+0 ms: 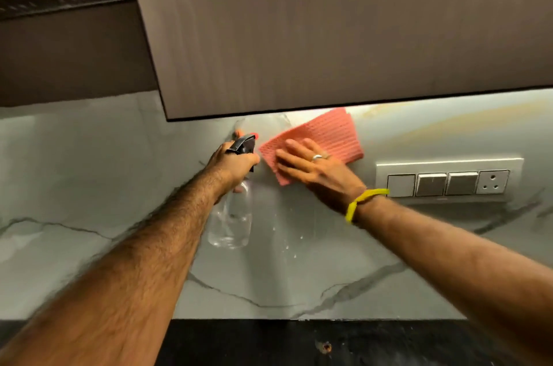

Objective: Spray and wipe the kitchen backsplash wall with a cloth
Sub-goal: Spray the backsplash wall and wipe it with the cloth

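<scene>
A brown upper cabinet [299, 30] fills the top of the view and hides the upper strip of the grey marbled backsplash wall [89, 186], which runs down to a dark countertop [269, 344] cut off at the bottom edge. A white switch panel [446, 180] is set in the wall on the right. Just left of it, the pink cloth [326, 135] lies flat on the wall under the cabinet's lower edge; its top corner is lost in the glare there. The right hand [311, 168], fingers spread straight, presses the cloth's lower left part and covers it. The left hand [236, 162] curls round the neck of a clear spray bottle [232, 216] beside the cloth; its black trigger head is partly hidden and blurred. Small droplets [287, 240] speckle the wall below, hard to make out.
</scene>
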